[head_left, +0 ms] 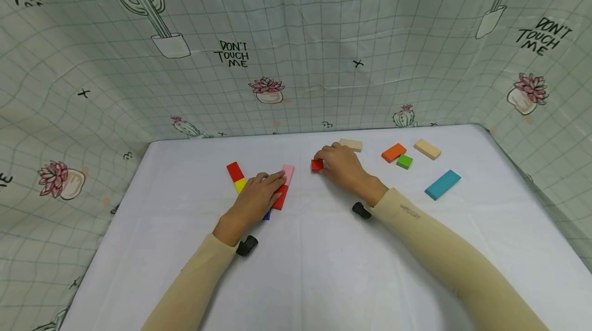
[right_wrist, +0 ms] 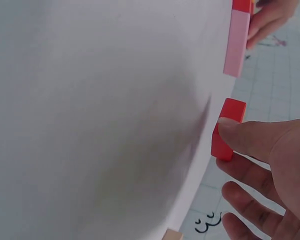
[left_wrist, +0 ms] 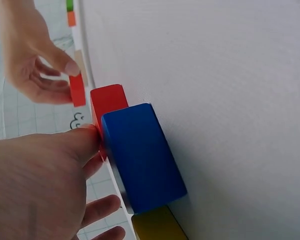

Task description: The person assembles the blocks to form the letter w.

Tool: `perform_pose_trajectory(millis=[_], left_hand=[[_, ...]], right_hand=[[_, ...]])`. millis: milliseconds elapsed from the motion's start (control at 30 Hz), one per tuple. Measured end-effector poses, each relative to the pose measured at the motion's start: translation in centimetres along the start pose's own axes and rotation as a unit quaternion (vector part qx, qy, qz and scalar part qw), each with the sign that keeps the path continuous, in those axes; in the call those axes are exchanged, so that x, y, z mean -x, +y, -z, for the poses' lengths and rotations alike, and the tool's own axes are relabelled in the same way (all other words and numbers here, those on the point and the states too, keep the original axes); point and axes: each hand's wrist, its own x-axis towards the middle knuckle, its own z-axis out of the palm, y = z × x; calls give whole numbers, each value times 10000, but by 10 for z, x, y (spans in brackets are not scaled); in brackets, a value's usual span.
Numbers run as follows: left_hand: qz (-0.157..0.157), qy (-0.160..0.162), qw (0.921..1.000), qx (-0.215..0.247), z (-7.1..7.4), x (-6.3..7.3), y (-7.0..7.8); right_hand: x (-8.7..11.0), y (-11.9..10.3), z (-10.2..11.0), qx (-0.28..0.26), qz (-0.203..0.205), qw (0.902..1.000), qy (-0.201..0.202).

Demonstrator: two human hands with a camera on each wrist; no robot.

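My right hand (head_left: pixel 343 165) pinches a small red block (head_left: pixel 316 166) between thumb and fingers. The right wrist view shows the thumb across that red block (right_wrist: pixel 221 148), its other fingers spread loosely below. My left hand (head_left: pixel 256 196) rests over a V-shaped row of blocks, its fingertips by a pink block (head_left: pixel 289 171) and its thumb at another red block (head_left: pixel 280 199). A red block (head_left: pixel 235 170) and a yellow block (head_left: pixel 240 185) form the left arm of the V. At its bottom lies a blue block (left_wrist: pixel 142 157), mostly hidden by the left hand in the head view.
Beyond the right hand lie a beige block (head_left: pixel 351 144), an orange block (head_left: pixel 393 152), a green block (head_left: pixel 404 161), another beige block (head_left: pixel 427 149) and a long teal block (head_left: pixel 442 185). A white cloth covers the table (head_left: pixel 324 269), with a grid-patterned curtain (head_left: pixel 314 63) behind it.
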Motion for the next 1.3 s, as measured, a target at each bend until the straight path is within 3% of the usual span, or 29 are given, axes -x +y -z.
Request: perform_pose_trajectory(millis=[667, 1300], left_hand=[[69, -122, 9999, -59, 2, -1, 2], [74, -158, 9998, 29, 4, 0, 2]], right_hand=[[-29, -12, -15, -117, -43, 9996, -262], [-37, -21, -17, -90, 16, 9993, -368]])
